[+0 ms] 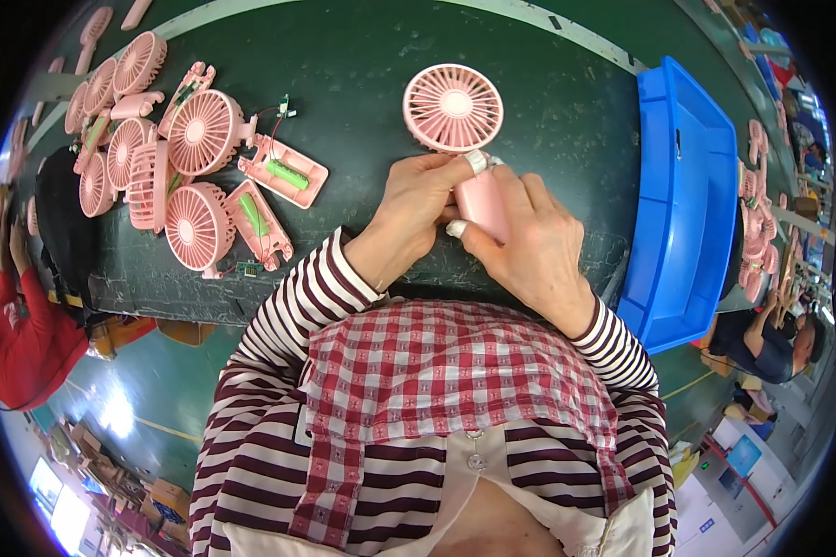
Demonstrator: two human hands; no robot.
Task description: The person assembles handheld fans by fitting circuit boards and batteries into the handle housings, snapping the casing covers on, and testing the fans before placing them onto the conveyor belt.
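A pink handheld fan lies in front of me on the dark green bench, its round grille pointing away from me. My left hand grips the fan at its neck, with the thumb pressed on the top of the handle. Around the lower handle my right hand is closed, thumb on one side and fingers on the other. White coverings wrap some of my fingertips. The palm sides of both hands are hidden.
At the left lie several pink fans, some with opened handles showing green batteries and small circuit boards. A blue plastic bin stands at the right bench edge. A black item and co-workers are at the sides.
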